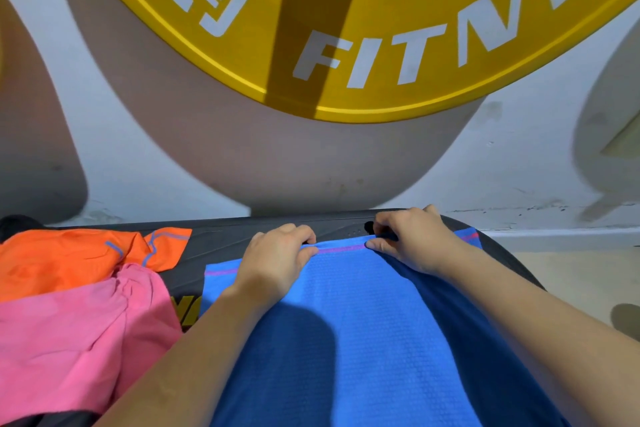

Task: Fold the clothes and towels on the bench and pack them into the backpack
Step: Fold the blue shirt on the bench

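Big yellow disc (381, 28) with white lettering fills the top, throwing broad grey shadows on a scuffed white wall (519, 156). Hard light here, and pale floor (568, 281) on the right.

Both hands, left (277, 255) and right (410, 239), pinch the blue garment's (363, 322) far hem on the bench (214, 239)
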A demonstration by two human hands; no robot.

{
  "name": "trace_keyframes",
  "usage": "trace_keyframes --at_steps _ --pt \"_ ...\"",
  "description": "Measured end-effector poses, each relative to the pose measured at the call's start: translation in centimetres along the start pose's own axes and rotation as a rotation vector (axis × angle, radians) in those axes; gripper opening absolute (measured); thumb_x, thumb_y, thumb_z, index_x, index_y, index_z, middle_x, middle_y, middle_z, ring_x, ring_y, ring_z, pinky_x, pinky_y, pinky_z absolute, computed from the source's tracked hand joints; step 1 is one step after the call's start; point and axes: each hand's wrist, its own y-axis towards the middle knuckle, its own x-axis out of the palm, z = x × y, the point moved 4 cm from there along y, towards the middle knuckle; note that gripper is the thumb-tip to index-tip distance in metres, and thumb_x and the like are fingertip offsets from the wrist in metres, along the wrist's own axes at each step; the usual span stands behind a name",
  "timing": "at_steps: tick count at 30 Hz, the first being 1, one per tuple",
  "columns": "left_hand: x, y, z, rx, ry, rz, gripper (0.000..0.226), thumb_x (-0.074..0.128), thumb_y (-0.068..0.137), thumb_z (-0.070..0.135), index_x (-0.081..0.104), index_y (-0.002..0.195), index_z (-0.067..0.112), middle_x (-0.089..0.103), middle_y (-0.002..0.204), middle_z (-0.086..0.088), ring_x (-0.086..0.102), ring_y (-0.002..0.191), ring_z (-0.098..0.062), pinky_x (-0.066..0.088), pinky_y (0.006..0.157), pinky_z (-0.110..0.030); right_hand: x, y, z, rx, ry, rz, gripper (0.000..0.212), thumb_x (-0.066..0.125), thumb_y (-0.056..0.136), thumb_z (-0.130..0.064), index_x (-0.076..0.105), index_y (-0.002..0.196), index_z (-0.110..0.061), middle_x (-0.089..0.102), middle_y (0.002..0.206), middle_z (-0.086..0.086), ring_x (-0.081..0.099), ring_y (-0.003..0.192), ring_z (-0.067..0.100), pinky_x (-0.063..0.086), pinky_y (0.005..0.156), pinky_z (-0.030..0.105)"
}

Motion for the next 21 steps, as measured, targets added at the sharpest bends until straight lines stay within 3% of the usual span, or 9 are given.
trace_keyframes --at_steps 5,9,13,15,17,19,21 --pt "-0.2 -1.5 -1.9 0.048 0.09 0.103 0.031 0.038 0.091 0.053 0.059 0.104 0.035 0.053 0.091 0.013 0.048 0.096 -0.012 0.021 0.078 -0.029 1.0 -0.9 1.1 0.001 -0.046 0.213 0.036 0.04 0.096 -0.052 0.049 0.084 -0.02 0.06 0.076 -0.005 0.058 0.082 0.021 0.028 0.077 0.036" --pt "-1.2 -3.2 -6.0 -0.104 0.107 -0.002 0.046 0.024 0.068 0.073 0.052 0.089 0.043 0.056 0.084 0.017 0.045 0.088 -0.004 0.023 0.075 -0.031 1.9 -1.0 1.9 0.0 -0.051 0.272 0.03 0.043 0.097 -0.046 0.046 0.081 -0.021 0.056 0.071 -0.007 0.057 0.075 0.021 0.027 0.072 0.036" --pt "-2.8 -3.7 -9.6 -0.204 -0.052 0.034 0.007 0.051 0.072 0.059 0.052 0.076 0.053 0.061 0.064 0.014 0.055 0.075 -0.005 0.024 0.07 -0.031 2.1 -0.9 2.0 0.001 -0.032 0.288 0.028 0.043 0.098 -0.043 0.043 0.079 -0.023 0.053 0.069 -0.008 0.056 0.072 0.02 0.026 0.071 0.035" --pt "-3.3 -3.9 -10.2 -0.24 -0.046 0.073 0.019 0.062 0.083 0.047 0.053 0.066 0.047 0.063 0.066 0.011 0.054 0.075 -0.004 0.016 0.067 -0.031 2.0 -1.0 1.9 -0.005 -0.036 0.284 0.026 0.041 0.098 -0.044 0.041 0.079 -0.025 0.054 0.07 -0.009 0.056 0.073 0.019 0.025 0.072 0.035" --pt "-3.3 -4.3 -10.1 -0.257 -0.006 0.095 0.024 0.066 0.086 0.038 0.051 0.069 0.046 0.063 0.072 0.011 0.053 0.081 -0.008 0.013 0.067 -0.03 1.9 -1.1 1.8 -0.002 -0.03 0.253 0.025 0.038 0.098 -0.045 0.04 0.081 -0.027 0.056 0.074 -0.009 0.057 0.077 0.02 0.025 0.073 0.035" --pt "-3.3 -4.5 -9.7 -0.259 0.077 0.12 0.01 0.065 0.086 0.036 0.058 0.082 0.042 0.062 0.085 0.012 0.052 0.097 -0.014 0.018 0.075 -0.032 1.5 -1.3 1.7 0.022 -0.018 0.195 0.025 0.035 0.098 -0.047 0.045 0.087 -0.026 0.055 0.082 -0.009 0.055 0.087 0.02 0.025 0.075 0.035" --pt "-3.0 -4.7 -8.9 -0.229 0.151 0.179 0.013 0.063 0.087 0.035 0.065 0.099 0.034 0.06 0.099 0.007 0.051 0.106 -0.02 0.027 0.081 -0.036 0.8 -2.3 1.8 0.072 -0.035 0.176 0.027 0.035 0.097 -0.047 0.053 0.108 -0.03 0.054 0.098 -0.007 0.052 0.101 0.02 0.026 0.08 0.036"
